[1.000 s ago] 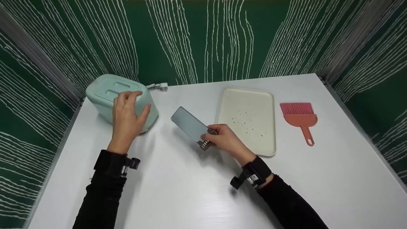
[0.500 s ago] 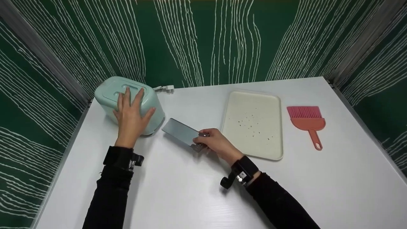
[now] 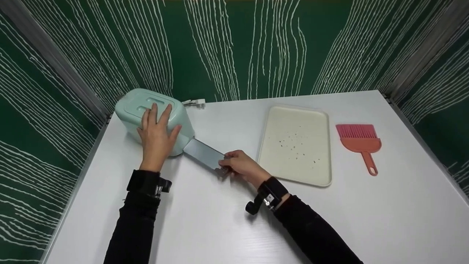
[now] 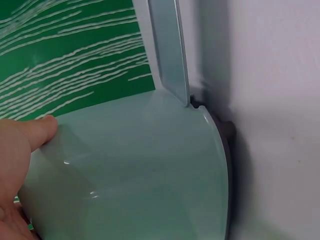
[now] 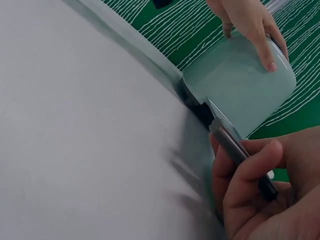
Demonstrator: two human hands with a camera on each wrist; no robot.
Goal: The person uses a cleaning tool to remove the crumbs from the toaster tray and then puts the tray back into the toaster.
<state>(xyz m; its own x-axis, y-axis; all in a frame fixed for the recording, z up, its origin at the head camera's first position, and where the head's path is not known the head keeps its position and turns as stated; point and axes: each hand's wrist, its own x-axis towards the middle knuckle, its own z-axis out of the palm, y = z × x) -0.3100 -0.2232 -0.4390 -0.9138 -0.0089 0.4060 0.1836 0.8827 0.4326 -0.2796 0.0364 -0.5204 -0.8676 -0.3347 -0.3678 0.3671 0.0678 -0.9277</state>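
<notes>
A mint-green toaster (image 3: 183,119) stands at the back left of the table. My left hand (image 3: 157,137) rests on its near side and top with the fingers spread and nearly straight. In the left wrist view the thumb (image 4: 42,131) touches the toaster's shell. My right hand (image 3: 242,165) pinches the end of a thin metal crumb tray (image 3: 201,152) between thumb and fingers. The tray's far end meets the low edge of the toaster's end face; how far it enters cannot be told. A dark slot (image 5: 202,111) shows there in the right wrist view.
A cream serving tray (image 3: 326,146) with scattered dark crumbs lies right of centre. Farther right is a small brush (image 3: 355,131) nested with an orange dustpan (image 3: 361,145). A white plug (image 3: 199,102) lies behind the toaster. Green walls enclose the table.
My right hand has brought the crumb tray left and lowered it against the toaster's end. My left hand, earlier held over the toaster, has come down onto it. The view has shifted slightly.
</notes>
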